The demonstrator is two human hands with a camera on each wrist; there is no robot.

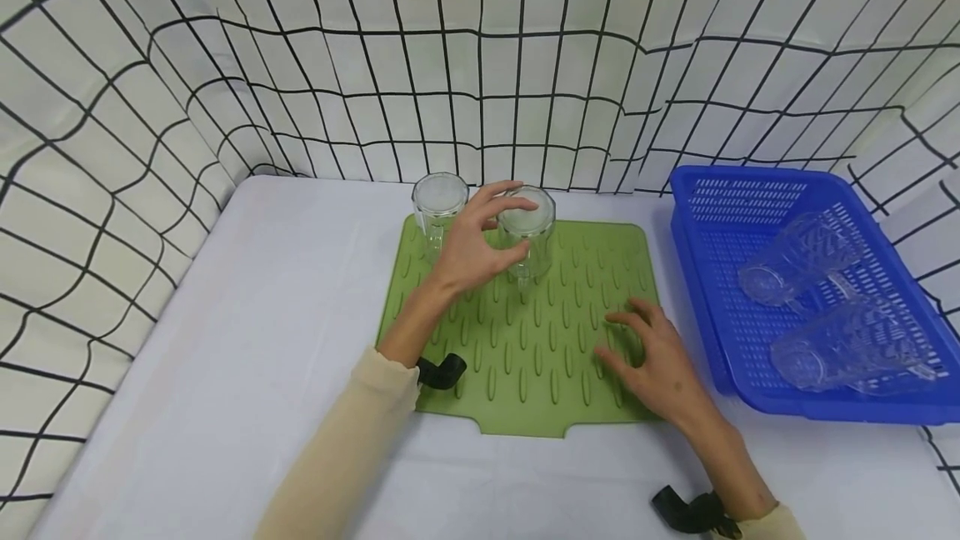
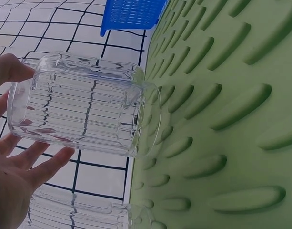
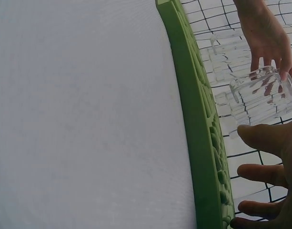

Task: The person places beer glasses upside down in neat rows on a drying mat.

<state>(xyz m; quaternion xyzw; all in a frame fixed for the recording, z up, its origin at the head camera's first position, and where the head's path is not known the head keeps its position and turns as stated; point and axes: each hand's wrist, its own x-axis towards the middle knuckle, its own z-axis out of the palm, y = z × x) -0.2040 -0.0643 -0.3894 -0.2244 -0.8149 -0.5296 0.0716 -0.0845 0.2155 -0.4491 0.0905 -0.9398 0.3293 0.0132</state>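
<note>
A clear glass mug [image 1: 542, 227] stands upside down on the green drying mat [image 1: 555, 340], its handle toward me. My left hand [image 1: 480, 244] is around its raised base, thumb on the near side and fingers spread; in the left wrist view the fingertips [image 2: 65, 155] lie close along the glass [image 2: 88, 105], and contact is hard to tell. To its left a second inverted glass mug [image 1: 438, 194] stands at the mat's back-left corner. My right hand [image 1: 660, 361] hovers over the mat's right side, fingers loosely bent and holding nothing.
A blue plastic basket [image 1: 705, 307] stands right of the mat, with clear glass mugs [image 1: 840, 352] lying on their sides in it. A white cloth [image 1: 225, 315] covers the table. Black-gridded white fabric [image 1: 405, 65] rises behind and at both sides.
</note>
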